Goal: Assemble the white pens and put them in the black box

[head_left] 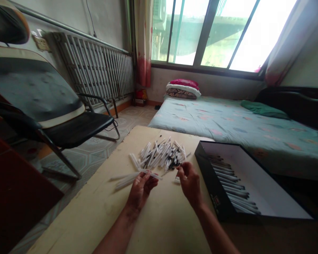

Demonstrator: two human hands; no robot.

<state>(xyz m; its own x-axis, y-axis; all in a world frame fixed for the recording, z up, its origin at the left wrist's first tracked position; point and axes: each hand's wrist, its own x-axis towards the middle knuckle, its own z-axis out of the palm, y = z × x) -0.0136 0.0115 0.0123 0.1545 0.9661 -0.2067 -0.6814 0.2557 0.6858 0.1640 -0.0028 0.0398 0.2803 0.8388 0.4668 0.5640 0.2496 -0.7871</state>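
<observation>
Your hands are apart: your left hand (141,190) grips a pen (151,174), your right hand (190,184) pinches beside the heap (161,154); some pens (228,180) lie lined up in the box (212,176), many remain heaped

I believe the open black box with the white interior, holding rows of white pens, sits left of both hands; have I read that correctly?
Not quite: the head view shows the open black box to the right of both the left hand and the right hand, not left of them. It does hold rows of white pens.
</observation>
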